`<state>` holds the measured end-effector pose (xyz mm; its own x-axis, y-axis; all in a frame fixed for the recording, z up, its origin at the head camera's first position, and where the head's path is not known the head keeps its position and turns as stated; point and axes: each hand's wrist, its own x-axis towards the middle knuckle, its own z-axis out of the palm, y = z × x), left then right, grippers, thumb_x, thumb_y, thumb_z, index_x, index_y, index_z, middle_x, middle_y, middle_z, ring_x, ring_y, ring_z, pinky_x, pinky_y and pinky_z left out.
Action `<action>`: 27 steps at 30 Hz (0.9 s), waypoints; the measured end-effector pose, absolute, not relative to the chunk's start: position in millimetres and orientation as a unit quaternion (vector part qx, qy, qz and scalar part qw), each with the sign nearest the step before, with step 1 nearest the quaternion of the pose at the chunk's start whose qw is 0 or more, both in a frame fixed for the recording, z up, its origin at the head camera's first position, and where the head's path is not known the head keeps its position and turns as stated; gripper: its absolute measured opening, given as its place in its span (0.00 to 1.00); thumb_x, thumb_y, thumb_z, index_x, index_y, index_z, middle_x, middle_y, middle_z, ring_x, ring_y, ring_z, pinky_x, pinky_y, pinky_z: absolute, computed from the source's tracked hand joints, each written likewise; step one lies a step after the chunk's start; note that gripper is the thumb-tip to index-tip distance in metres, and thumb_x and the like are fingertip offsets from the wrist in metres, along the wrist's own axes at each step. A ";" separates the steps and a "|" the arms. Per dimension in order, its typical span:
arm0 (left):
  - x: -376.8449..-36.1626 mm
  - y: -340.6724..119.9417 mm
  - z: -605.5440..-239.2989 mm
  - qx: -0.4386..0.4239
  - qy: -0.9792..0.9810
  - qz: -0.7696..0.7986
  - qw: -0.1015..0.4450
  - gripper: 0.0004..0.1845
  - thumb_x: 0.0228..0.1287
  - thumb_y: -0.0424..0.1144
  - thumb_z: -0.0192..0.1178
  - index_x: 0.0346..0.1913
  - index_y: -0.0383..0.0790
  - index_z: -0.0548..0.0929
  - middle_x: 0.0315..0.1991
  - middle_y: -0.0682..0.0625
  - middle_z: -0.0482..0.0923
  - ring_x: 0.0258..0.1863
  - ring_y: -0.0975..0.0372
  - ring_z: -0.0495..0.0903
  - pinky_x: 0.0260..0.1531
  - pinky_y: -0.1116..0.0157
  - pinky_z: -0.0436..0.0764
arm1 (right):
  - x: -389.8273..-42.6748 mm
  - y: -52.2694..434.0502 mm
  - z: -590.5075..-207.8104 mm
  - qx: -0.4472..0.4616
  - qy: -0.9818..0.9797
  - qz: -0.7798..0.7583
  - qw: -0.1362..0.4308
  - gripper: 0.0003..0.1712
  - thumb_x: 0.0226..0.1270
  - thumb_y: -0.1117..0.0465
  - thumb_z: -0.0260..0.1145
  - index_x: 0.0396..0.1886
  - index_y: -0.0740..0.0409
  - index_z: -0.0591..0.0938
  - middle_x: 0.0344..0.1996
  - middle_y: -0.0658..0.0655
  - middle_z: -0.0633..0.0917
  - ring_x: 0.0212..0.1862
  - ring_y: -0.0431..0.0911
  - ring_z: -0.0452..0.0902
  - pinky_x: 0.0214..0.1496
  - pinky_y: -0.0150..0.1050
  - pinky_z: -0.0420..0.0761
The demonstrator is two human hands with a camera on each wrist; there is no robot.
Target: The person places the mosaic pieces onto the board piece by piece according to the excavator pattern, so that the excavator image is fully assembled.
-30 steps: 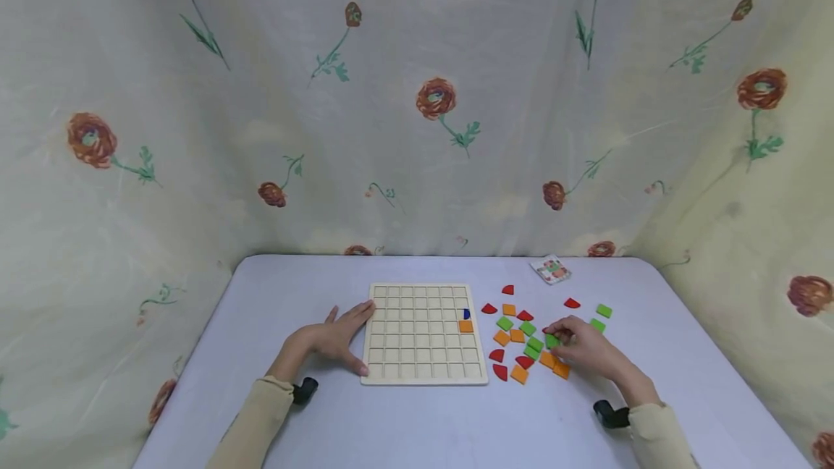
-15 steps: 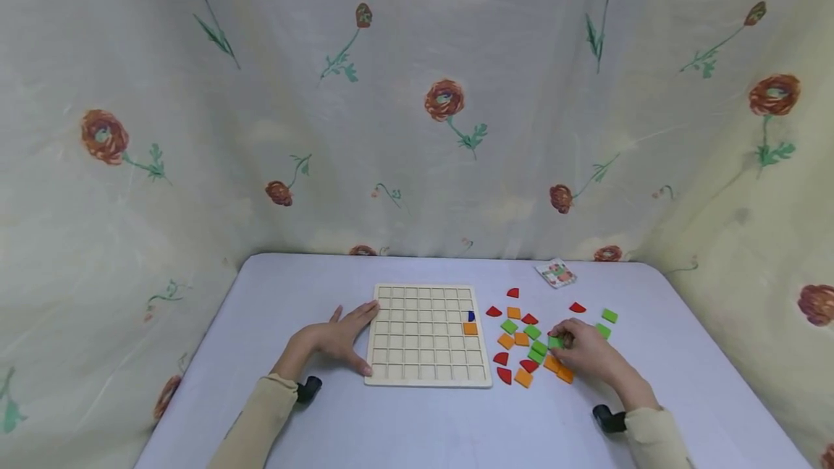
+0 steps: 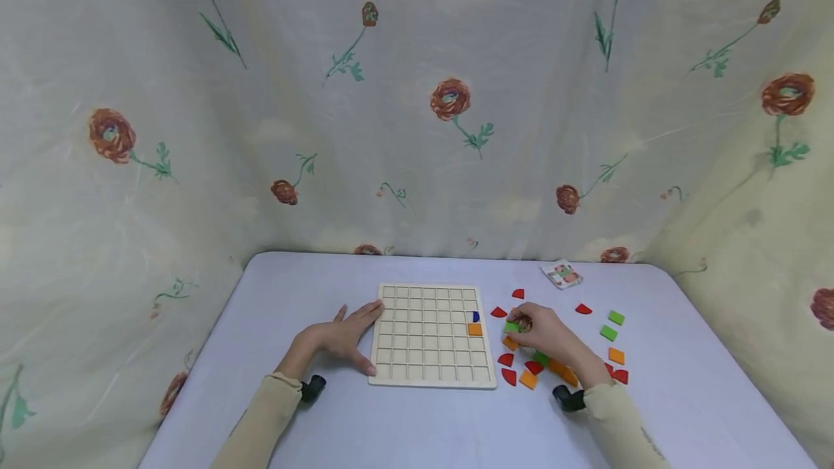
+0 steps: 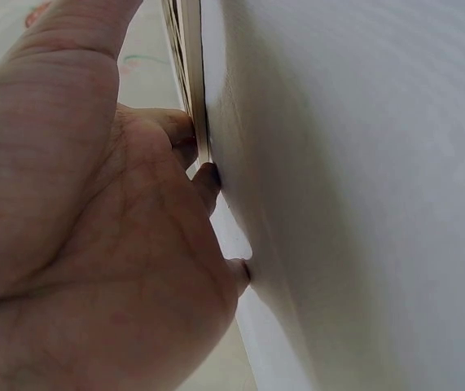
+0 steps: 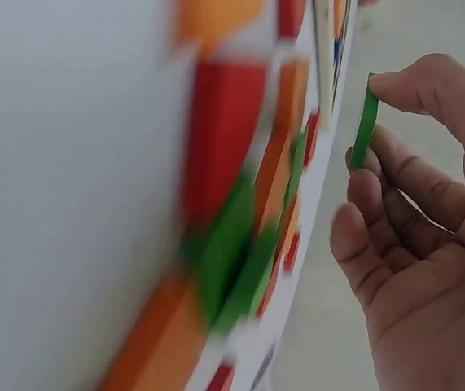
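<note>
A green tile [image 3: 512,326] sits pinched in the grip of the right hand [image 3: 546,335], lifted off the desk [image 3: 417,418] just to the right of the wooden grid board [image 3: 431,334]; the right wrist view shows the same green tile [image 5: 364,130] edge-on, held between thumb and fingertips [image 5: 361,191] with the other fingers curled loosely beneath it. Spread on the desk to the right of the board, around and under that hand, lie loose tiles: red quarter-round pieces [image 3: 509,376], orange squares [image 3: 616,355] and more green squares [image 3: 615,318] (the wrist view shows them only as a colour blur). In the board itself, one orange tile [image 3: 475,329] fills a cell in the rightmost column, with a small blue piece [image 3: 476,317] in the cell just beyond it. The left hand [image 3: 339,339] lies flat on the desk against the board's left edge, fingers straight and spread, its grip open and holding nothing; the left wrist view shows the left hand's fingertips [image 4: 208,175] touching the board's rim [image 4: 190,73]. Beyond the board's far right corner, near the desk's back edge, lies a small patterned card [image 3: 562,274]. A floral curtain [image 3: 417,93] hangs behind and beside the desk.
</note>
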<state>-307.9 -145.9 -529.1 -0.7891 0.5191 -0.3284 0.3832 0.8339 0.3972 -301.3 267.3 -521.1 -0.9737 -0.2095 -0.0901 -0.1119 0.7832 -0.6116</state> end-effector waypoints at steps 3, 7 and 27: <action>-308.4 -146.6 -529.7 0.240 0.933 0.156 0.218 0.68 0.40 0.68 0.71 0.78 0.44 0.44 0.79 0.51 0.36 0.78 0.55 0.37 0.73 0.41 0.36 | -310.0 244.3 -519.0 -0.117 0.936 -0.323 0.075 0.15 0.58 0.55 0.72 0.44 0.54 0.83 0.36 0.50 0.80 0.39 0.45 0.72 0.39 0.34 0.77; -308.4 -147.6 -528.9 0.241 0.931 0.161 0.221 0.68 0.39 0.69 0.71 0.78 0.44 0.43 0.79 0.51 0.36 0.78 0.55 0.37 0.73 0.41 0.35 | -320.8 218.2 -519.7 -0.162 0.932 -0.319 0.057 0.12 0.57 0.57 0.73 0.40 0.53 0.84 0.35 0.49 0.80 0.37 0.43 0.71 0.38 0.34 0.74; -308.3 -148.2 -528.9 0.241 0.932 0.153 0.222 0.68 0.40 0.69 0.70 0.78 0.44 0.43 0.79 0.51 0.35 0.78 0.56 0.36 0.73 0.42 0.36 | -344.5 180.6 -526.7 -0.180 0.932 -0.299 0.099 0.10 0.60 0.58 0.72 0.41 0.48 0.85 0.34 0.47 0.78 0.38 0.44 0.70 0.40 0.37 0.72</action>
